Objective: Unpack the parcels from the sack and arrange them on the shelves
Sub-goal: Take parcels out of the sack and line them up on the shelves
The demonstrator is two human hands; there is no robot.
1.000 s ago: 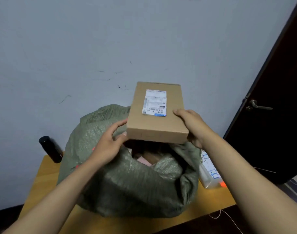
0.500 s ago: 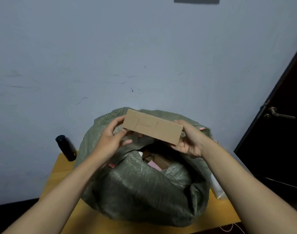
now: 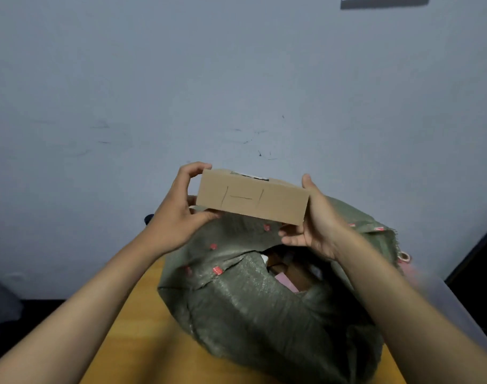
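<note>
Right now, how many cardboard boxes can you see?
2: one cardboard box held between both hands above the sack; one brown box inside its opening. More may be hidden.

I hold the box (image 3: 252, 199) up above the sack (image 3: 264, 306), between my two hands: my left hand (image 3: 178, 214) is at its left end, my right hand (image 3: 314, 220) at its right end. The sack stands on the table (image 3: 142, 328) before me, behind it is the wall (image 3: 236, 79). Inside the open mouth of the sack lie more parcels (image 3: 292, 273), below my right hand
</note>
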